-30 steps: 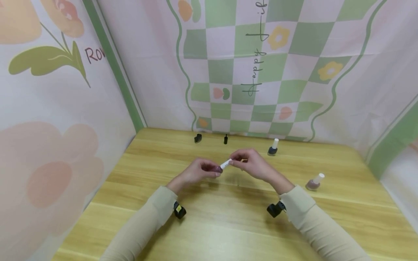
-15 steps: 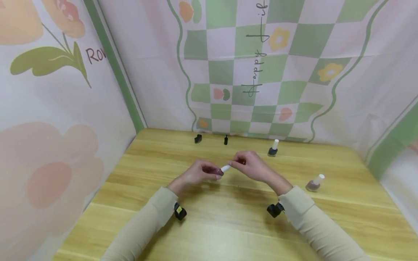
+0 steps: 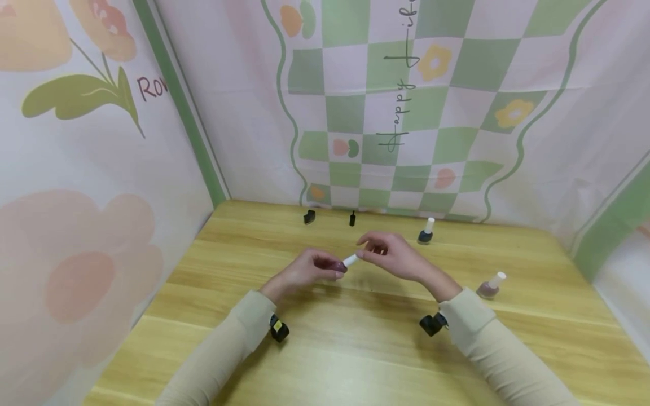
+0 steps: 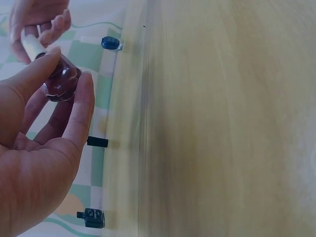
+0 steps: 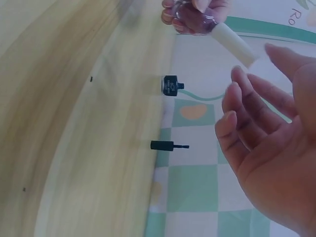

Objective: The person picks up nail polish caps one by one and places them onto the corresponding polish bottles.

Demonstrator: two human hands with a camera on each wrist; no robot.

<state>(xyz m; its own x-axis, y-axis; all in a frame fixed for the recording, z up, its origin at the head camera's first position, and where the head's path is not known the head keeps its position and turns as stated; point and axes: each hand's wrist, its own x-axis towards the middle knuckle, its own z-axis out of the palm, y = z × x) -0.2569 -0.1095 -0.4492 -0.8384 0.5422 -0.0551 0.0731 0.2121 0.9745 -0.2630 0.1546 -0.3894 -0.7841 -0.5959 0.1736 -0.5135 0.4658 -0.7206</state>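
Currently holding purple bottle [image 4: 64, 83] in left hand [image 3: 306, 267], with right hand [image 3: 392, 257] loosely spread at white cap [image 5: 233, 44]; apparently at cap-turning step; next, likely pinch and twist.

The left forearm [image 3: 222, 348] and right forearm [image 3: 508, 354], both sleeved, extend forward above the tabletop [image 3: 350, 361] and converge over its middle. The left hand [image 3: 303, 268] is raised clear of the tabletop, its thumb and fingers bent in a pinch grip. The right hand [image 3: 393, 257], also raised above the tabletop, points toward the left hand, thumb and index fingertip set apart, remaining fingers loosely curled.
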